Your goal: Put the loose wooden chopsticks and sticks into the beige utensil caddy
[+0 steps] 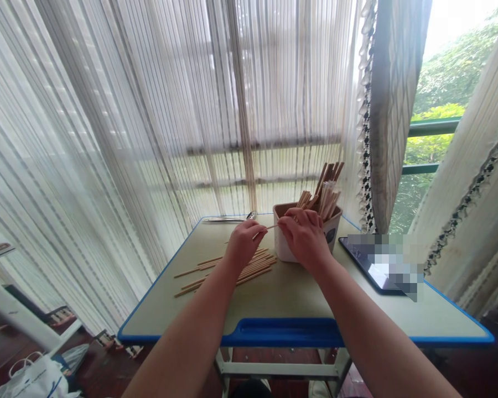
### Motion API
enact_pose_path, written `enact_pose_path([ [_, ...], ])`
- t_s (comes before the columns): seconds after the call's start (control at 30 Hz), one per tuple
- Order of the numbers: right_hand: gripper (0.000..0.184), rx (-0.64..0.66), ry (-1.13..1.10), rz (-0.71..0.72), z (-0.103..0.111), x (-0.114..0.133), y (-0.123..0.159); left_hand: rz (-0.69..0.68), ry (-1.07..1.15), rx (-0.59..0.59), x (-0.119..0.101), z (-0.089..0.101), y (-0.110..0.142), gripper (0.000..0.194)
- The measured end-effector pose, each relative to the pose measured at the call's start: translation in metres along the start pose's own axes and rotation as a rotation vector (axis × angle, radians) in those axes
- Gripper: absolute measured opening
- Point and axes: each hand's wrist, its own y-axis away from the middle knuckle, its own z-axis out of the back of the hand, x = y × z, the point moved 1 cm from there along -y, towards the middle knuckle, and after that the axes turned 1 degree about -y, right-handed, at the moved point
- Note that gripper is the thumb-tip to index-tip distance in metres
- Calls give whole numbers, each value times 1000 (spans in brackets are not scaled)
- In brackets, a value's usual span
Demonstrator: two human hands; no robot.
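Observation:
Both my hands are raised over the table at the front of a white bin. A thin wooden chopstick spans the gap between them. My left hand pinches it, fingers closed. My right hand has closed fingers on its other end, partly covering the bin's rim. Bundled chopsticks stand upright in the bin, some lighter and some darker. Under my left forearm, several loose chopsticks lie roughly side by side on the table, partly hidden by the arm.
A metal utensil lies at the table's back edge. At the right, a dark tablet rests flat, partly blurred out. The table has a blue edge and a front pen groove. Curtains hang close behind; a white bag is at lower left.

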Motion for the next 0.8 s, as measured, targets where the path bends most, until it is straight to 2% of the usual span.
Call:
enact_pose_path([
  [0.23,17,-143,-66,-109,5,-10,-3,63,-102,25,6,-1,1,25],
  [0.43,16,-244,-201,-123,11,-9,-6,47,-147,44,0,3,1,33],
  [0.57,12,-225,-432,-165,14,-6,-5,-7,-127,9,-3,4,1,34],
  [0.8,21,-120,-750,-403,12,-3,-4,-87,-126,-45,-3,4,2,33],
])
